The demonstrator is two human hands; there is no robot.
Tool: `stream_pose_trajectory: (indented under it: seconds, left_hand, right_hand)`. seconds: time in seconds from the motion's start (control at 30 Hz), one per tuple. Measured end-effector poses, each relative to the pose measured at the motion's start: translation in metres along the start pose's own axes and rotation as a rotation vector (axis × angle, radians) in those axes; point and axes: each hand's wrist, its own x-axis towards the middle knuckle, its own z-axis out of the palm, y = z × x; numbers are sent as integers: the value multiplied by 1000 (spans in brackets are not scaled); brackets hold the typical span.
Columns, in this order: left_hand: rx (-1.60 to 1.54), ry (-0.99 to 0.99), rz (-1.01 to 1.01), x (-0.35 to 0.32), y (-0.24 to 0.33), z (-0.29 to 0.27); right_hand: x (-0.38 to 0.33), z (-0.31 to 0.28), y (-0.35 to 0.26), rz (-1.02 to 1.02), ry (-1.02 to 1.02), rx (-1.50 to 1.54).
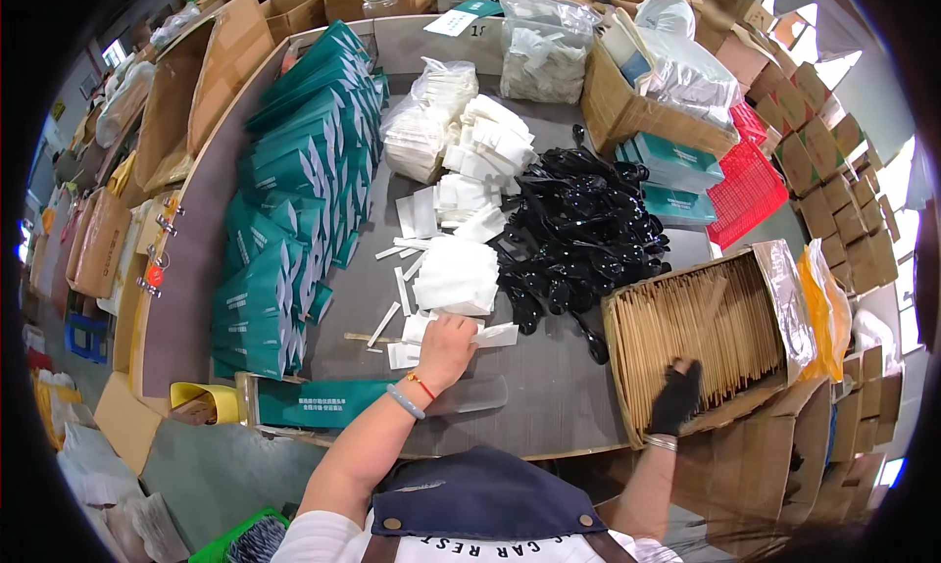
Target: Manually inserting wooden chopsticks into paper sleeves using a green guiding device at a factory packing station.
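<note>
My left hand (449, 350), with a red string and a pale bangle at the wrist, has its fingers curled over a flat white packet (497, 336). Just beyond lies a stack of white packets (456, 275), with thin white strips (384, 323) scattered to its left. On the right, my right hand (678, 396) in a black fingerless glove rests at the near side of a carton (619, 362) packed with thin wooden sticks (701, 328). Its fingers look bent, and what they hold is hidden. Between both hands, farther off, black plastic spoons (583, 230) are heaped.
Green printed sleeves (270, 230) stand in overlapping rows along the table's left wall. A green-lined tray (323, 403) lies at the near edge. Farther back are bagged white packets (426, 122), green boxes (676, 171), a red basket (750, 195) and an open carton (613, 97). A person (667, 14) is beyond.
</note>
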Motion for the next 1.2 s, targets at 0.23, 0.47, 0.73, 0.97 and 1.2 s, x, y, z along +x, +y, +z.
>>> stream_pose_trajectory:
  seconds: [0.23,0.47,0.73,0.97,1.2]
  left_hand:
    - [-603,-221,-276,-22,30,-58]
    - [-86,-115,-90,-90,11,-67]
    - [5,-27,-14,-110,0,-61]
    - [144,-190,-1,-128,20,-83]
    - [215,-157,34,-142,17,-84]
  right_hand:
    - [-37,135,-48,-272,-343,-224]
    - [-34,165,-36,-159,-322,-98]
    - [-45,86,-67,242,-458,133]
    - [-51,21,-63,415,-891,180]
    - [-104,120,-65,259,-1464,-89]
